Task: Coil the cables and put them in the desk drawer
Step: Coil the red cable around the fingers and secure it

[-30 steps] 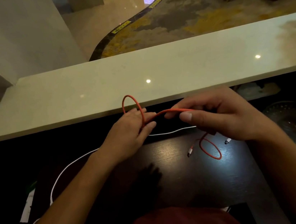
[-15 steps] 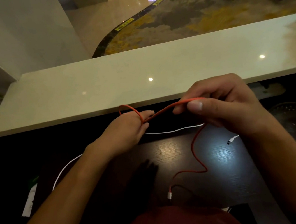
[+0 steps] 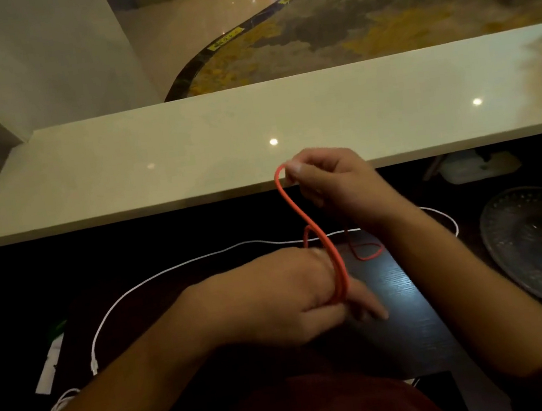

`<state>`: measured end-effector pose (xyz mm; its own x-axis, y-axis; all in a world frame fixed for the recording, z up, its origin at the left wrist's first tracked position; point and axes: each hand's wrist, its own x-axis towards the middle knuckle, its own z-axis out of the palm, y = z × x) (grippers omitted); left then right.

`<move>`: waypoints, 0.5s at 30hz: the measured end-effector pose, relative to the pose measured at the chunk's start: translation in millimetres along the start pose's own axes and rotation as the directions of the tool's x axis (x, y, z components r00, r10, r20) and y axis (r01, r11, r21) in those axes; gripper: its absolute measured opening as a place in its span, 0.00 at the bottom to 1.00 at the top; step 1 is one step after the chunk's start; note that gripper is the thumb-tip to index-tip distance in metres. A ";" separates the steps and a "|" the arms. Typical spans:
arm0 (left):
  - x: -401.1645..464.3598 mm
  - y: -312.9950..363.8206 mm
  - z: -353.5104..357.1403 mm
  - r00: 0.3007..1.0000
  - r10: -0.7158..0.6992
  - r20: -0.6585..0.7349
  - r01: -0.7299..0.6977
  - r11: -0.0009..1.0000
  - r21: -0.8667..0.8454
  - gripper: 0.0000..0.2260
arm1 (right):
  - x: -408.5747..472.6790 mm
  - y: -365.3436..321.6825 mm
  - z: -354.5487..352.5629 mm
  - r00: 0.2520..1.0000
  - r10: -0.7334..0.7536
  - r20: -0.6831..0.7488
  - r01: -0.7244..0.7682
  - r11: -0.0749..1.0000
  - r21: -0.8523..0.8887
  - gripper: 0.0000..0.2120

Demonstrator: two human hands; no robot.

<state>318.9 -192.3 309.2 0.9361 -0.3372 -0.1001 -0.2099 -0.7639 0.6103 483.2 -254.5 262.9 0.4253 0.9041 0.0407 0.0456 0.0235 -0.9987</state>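
Two cables are in view: one orange cable (image 3: 314,230) and one white cable (image 3: 181,264). The left hand (image 3: 296,300) has its fingers (image 3: 367,306) closed on two orange strands side by side above the dark bench (image 3: 402,295). The right hand (image 3: 332,183) pinches the top of an orange loop, held higher. White cable lies curved on the bench behind both hands. One glass dish (image 3: 540,245) sits at right.

The left hand (image 3: 284,293) grips loops of thin orange cable (image 3: 302,215) that the raised right hand (image 3: 332,183) pinches above the dark wooden desk (image 3: 402,298).
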 end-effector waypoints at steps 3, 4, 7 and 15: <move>2.0 4.1 -2.5 0.982 0.075 -0.171 -0.067 0.996 0.051 0.15 | -1.3 25.2 4.1 0.996 0.086 0.030 -0.084 0.995 -0.049 0.16; 2.1 2.9 -3.4 0.974 0.084 -0.211 -0.070 0.995 0.072 0.15 | -0.8 34.1 2.8 0.994 0.105 0.036 -0.102 0.993 -0.065 0.17; -1.0 -4.6 -5.5 0.952 0.082 -0.294 -0.058 0.994 0.089 0.16 | -2.1 50.2 -3.9 0.981 0.192 0.025 -0.190 0.980 -0.064 0.22; -3.4 -16.2 -14.1 0.839 0.100 -0.535 -0.055 0.994 0.099 0.16 | -23.9 74.2 -3.6 0.934 0.336 0.119 -0.310 0.931 -0.194 0.18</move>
<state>323.1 -171.0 310.7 0.9152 -0.0650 0.3976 -0.2884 -0.7948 0.5339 479.7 -275.9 188.0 0.3049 0.9035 -0.3012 0.0861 -0.3411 -0.9361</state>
